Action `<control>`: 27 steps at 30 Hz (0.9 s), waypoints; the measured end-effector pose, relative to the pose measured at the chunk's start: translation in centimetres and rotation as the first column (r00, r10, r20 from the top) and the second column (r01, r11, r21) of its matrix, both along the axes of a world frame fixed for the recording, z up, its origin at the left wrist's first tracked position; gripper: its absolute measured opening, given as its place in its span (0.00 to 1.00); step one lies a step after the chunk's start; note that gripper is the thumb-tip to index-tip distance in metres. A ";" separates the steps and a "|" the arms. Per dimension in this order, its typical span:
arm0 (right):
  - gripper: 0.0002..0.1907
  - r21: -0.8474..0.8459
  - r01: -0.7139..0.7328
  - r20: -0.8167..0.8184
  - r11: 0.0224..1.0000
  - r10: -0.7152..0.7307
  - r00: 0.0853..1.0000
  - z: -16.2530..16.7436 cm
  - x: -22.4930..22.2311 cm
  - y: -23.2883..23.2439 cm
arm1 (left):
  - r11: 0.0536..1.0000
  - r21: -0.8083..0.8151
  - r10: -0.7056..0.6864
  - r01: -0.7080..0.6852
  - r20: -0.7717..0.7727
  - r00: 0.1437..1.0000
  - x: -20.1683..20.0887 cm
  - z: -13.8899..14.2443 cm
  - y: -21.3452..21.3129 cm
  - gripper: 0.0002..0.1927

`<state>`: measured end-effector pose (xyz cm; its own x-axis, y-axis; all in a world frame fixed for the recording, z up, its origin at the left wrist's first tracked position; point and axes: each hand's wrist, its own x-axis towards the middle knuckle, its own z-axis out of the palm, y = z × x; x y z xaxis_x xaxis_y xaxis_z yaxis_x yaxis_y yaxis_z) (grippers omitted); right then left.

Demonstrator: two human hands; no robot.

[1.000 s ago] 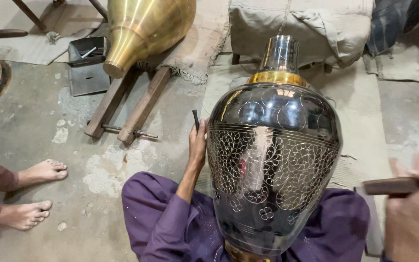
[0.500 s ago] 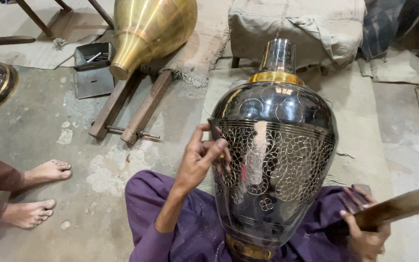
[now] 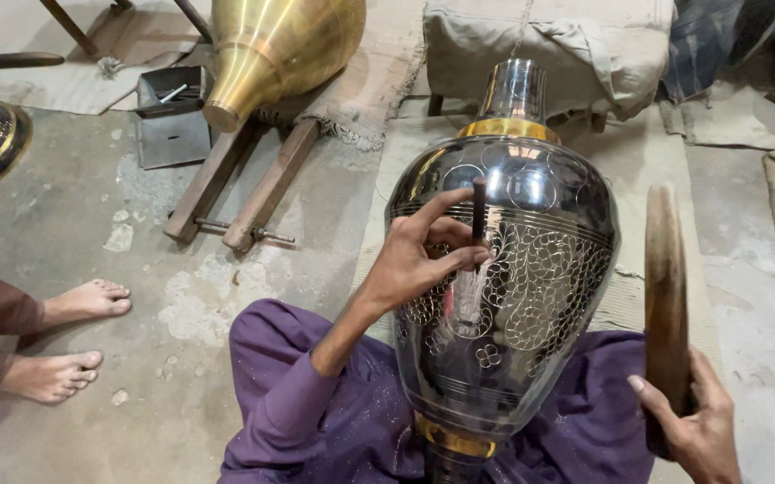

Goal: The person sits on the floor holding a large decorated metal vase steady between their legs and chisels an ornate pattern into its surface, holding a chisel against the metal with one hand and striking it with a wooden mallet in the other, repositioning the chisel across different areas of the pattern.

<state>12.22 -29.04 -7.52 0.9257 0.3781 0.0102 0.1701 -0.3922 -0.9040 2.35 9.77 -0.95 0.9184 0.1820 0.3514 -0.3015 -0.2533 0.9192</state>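
With left hand (image 3: 414, 260) pinching chisel (image 3: 478, 220) on vase (image 3: 504, 296), right hand (image 3: 697, 426) gripping mallet (image 3: 665, 296): mid-engraving; needs a square tap.

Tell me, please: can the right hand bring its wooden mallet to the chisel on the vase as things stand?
Probably yes. The right hand holds the wooden mallet upright beside the vase, and nothing stands between it and the chisel, which the left hand holds against the vase.

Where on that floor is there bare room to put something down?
Bare concrete lies between the bare feet, the wooden supports and the purple-clad lap. Another strip runs right of the dark vase. It is crowded up top, around the brass vase and tool tray.
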 end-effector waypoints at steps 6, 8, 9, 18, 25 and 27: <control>0.23 -0.007 -0.059 -0.026 0.998 0.059 0.998 2.6 -0.1 0.5 | 0.989 0.119 -0.099 0.092 0.055 0.993 0.1 0.9 0.1 0.35; 0.25 -0.090 -0.044 -0.032 0.995 0.041 0.999 2.9 0.0 0.2 | 0.981 0.144 -0.140 0.132 0.045 0.989 0.0 1.1 -0.1 0.33; 0.27 -0.127 -0.045 0.011 0.991 0.046 0.999 3.1 0.1 0.1 | 0.976 0.143 -0.170 0.163 0.035 0.985 0.0 1.1 -0.2 0.32; 0.28 -0.250 -0.092 0.205 0.964 0.146 0.968 6.5 -0.5 1.8 | 0.911 0.298 -0.318 0.286 0.062 0.946 1.7 0.8 -0.3 0.29; 0.37 -0.366 -0.002 0.464 0.931 0.185 0.866 8.7 -0.8 2.9 | 0.818 0.512 -0.354 0.264 0.086 0.931 2.8 1.1 -1.3 0.30; 0.40 -0.381 0.024 0.534 0.924 0.199 0.822 8.7 -0.6 2.6 | 0.832 0.382 -0.358 0.403 -0.185 0.915 2.5 1.5 -1.3 0.28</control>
